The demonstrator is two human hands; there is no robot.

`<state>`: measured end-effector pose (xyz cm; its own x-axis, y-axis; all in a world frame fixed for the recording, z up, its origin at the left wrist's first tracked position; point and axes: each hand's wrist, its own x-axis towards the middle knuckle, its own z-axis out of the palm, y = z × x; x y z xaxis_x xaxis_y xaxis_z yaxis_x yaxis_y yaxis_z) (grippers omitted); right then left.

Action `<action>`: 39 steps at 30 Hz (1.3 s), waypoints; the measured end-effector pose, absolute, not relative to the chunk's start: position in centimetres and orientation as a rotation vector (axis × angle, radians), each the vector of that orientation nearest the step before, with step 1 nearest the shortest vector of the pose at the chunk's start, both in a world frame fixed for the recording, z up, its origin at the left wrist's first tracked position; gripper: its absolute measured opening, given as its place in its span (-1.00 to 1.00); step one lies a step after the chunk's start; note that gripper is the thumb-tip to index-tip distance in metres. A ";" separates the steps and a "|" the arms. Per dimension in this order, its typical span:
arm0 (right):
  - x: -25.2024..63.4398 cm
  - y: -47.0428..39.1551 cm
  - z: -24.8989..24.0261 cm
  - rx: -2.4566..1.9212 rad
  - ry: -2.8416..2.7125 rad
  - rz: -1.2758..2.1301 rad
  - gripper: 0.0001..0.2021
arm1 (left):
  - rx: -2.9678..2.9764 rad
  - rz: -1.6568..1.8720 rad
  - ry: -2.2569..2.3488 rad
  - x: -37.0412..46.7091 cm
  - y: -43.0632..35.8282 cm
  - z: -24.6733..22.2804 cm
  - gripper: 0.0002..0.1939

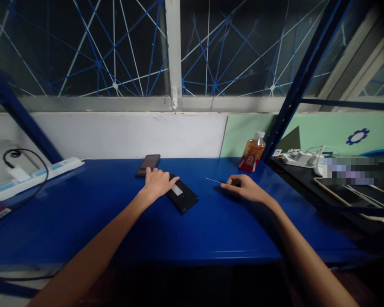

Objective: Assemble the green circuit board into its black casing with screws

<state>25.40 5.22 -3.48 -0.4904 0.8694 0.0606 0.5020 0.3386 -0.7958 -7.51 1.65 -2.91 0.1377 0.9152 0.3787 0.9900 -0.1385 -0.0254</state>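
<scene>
A black rectangular case [186,198] with a white label lies flat and slanted on the blue table [131,230]. My left hand [157,184] rests at its far left end, thumb stretched over the case and fingers apart. The fingertips reach the near edge of a dark-screened phone [148,165]. Pinched in my right hand [245,187] is a thin screwdriver [213,181], its metal shaft pointing left and a bit of green handle showing. Between the screwdriver and the case sit tiny bits [209,193], perhaps screws, too small to be sure.
At the back right stands a bottle [253,152] of reddish drink with a white cap. A white power strip [41,175] with a plugged-in black cable runs along the left. Blue metal posts [288,102] flank the table. Cables and another power strip [302,158] lie on the right.
</scene>
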 end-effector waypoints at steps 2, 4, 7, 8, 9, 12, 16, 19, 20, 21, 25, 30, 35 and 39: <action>25.3 5.1 -3.4 -1.179 -2.148 1.004 -0.56 | -2.096 -0.467 -1.806 -7.5 1.4 -2.9 -0.40; 25.1 4.9 -3.5 -1.150 -2.187 1.012 -0.54 | -2.149 -0.516 -1.680 -7.0 1.0 -2.8 -0.44; 24.7 4.7 -3.6 -1.116 -2.249 1.074 -0.52 | -2.441 -0.506 -1.459 -5.8 0.7 -2.8 -0.53; 24.7 4.7 -3.6 -1.106 -2.269 1.100 -0.52 | -2.530 -0.493 -1.414 -5.5 0.7 -3.0 -0.55; 24.6 4.7 -3.6 -1.098 -2.288 1.124 -0.52 | -2.576 -0.509 -1.402 -5.2 0.7 -3.2 -0.56; 24.6 4.7 -3.5 -1.092 -2.330 1.186 -0.51 | -2.627 -0.559 -1.477 -4.7 1.0 -4.1 -0.59; 24.7 4.6 -3.5 -1.105 -2.347 1.185 -0.51 | -2.458 -0.631 -1.696 -4.8 1.5 -4.8 -0.55; 24.5 4.6 -3.6 -1.153 -2.342 1.107 -0.51 | -2.381 -0.609 -1.743 -4.7 1.6 -4.9 -0.52; 24.5 4.6 -3.6 -1.172 -2.338 1.075 -0.51 | -2.370 -0.605 -1.750 -4.6 1.7 -4.9 -0.52; 24.4 4.7 -3.6 -1.189 -2.333 1.044 -0.51 | -2.362 -0.604 -1.755 -4.6 1.7 -4.9 -0.51; 24.3 4.7 -3.8 -1.219 -2.322 0.977 -0.50 | -2.352 -0.589 -1.767 -4.4 1.7 -4.9 -0.49; 24.4 4.8 -3.8 -1.239 -2.317 0.972 -0.50 | -2.320 -0.579 -1.785 -4.2 1.6 -4.8 -0.48; 24.4 4.8 -3.7 -1.249 -2.302 0.953 -0.51 | -2.317 -0.570 -1.775 -4.0 1.2 -4.6 -0.45; 24.4 4.8 -3.7 -1.257 -2.291 0.957 -0.52 | -2.294 -0.547 -1.758 -4.3 1.1 -4.2 -0.44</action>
